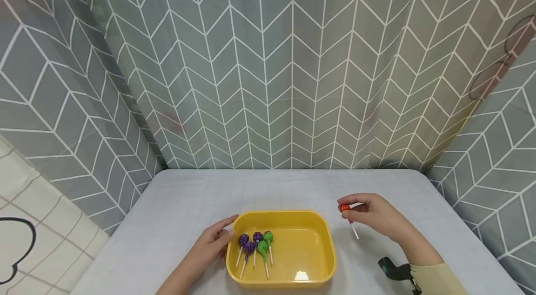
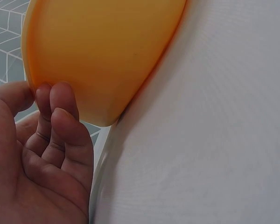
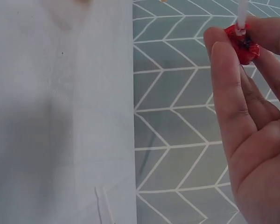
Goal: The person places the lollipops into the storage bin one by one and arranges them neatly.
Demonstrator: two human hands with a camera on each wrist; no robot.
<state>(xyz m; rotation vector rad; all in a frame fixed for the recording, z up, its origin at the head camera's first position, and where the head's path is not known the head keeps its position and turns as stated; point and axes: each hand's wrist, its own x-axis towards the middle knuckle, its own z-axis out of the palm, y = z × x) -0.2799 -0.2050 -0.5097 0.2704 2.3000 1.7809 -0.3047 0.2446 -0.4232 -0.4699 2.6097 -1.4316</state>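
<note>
A red-wrapped lollipop (image 1: pixel 344 208) is pinched by its head in my right hand (image 1: pixel 374 215), to the right of the yellow tray (image 1: pixel 301 215). Its white stick slants downward in the head view. The right wrist view shows thumb and fingertips around the red wrapper (image 3: pixel 242 45). My left hand (image 1: pixel 213 242) holds the tray's left side. Seen from the left wrist, the thumb is at the rim and the fingertips (image 2: pixel 63 98) press the outer wall. Inside the tray's left part lie three purple lollipops (image 1: pixel 243 240) and two green lollipops (image 1: pixel 262 247).
A white cloth covers the table (image 1: pixel 184 202). Grey curtains (image 1: pixel 272 76) with white chevron lines stand behind it and along both sides. A dark wrist-worn device (image 1: pixel 393 269) sits by the right sleeve.
</note>
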